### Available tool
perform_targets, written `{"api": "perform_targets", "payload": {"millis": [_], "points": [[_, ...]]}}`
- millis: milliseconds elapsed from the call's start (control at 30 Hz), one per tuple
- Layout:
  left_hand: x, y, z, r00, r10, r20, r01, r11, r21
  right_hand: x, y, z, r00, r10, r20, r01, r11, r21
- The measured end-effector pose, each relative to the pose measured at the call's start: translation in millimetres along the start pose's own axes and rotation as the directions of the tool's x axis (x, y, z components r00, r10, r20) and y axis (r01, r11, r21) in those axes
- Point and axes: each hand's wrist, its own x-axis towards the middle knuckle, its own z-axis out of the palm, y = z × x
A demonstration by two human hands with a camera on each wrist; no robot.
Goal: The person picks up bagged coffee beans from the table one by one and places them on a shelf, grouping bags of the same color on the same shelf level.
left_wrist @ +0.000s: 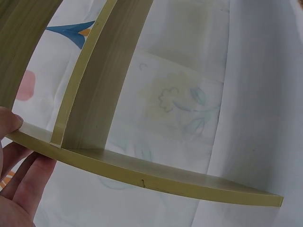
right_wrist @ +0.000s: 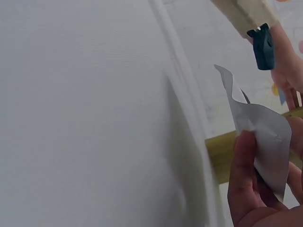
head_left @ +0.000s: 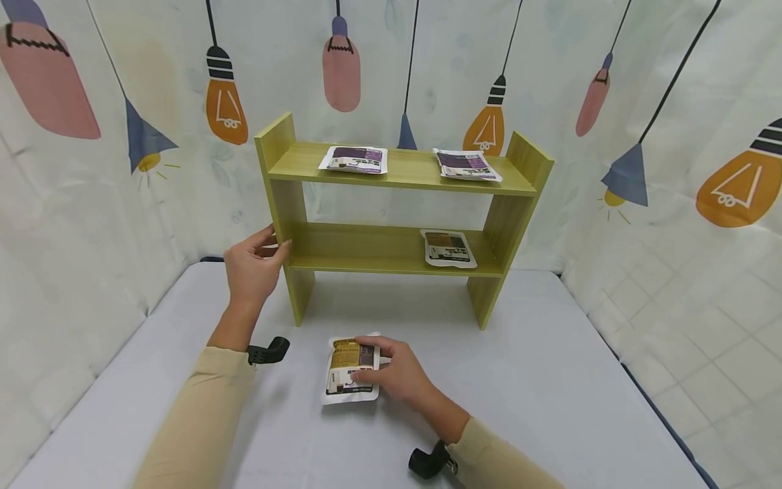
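At the left side of a two-tier light wooden shelf (head_left: 360,248), my left hand (head_left: 253,268) grips the upright side panel, thumb in front and fingers behind. The left wrist view shows the fingers (left_wrist: 39,177) on either side of this panel's edge (left_wrist: 189,188), close to where a shelf board joins it. My right hand (head_left: 403,373) pinches a flat white pouch (head_left: 338,377) with a yellow and black label by its right edge, low in front of the shelf. From the right wrist, the pouch's plain silvery back (right_wrist: 262,137) shows, slightly bent between thumb and fingers.
Two purple-labelled pouches lie on the top tier, one left of centre (head_left: 354,160) and one at the right (head_left: 467,166). On the lower tier's right lies a brown-labelled pouch (head_left: 449,249). The shelf stands on a white-covered table (head_left: 550,380), before a lamp-patterned curtain (head_left: 391,75).
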Motion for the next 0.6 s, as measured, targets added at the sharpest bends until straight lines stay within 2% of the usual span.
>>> {"api": "perform_targets", "payload": {"millis": [233,600], "points": [[0.3,-0.4,0.1,1.0,0.01,-0.01,-0.01,1.0,0.0,11,-8,-4,1.0,-0.02,-0.018,0.021,0.997,0.077],[-0.7,-0.6,0.3,1.0,-0.004,-0.005,0.004,1.0,-0.013,23,-26,-9,0.998,-0.044,-0.039,0.049,0.991,0.123]]}}
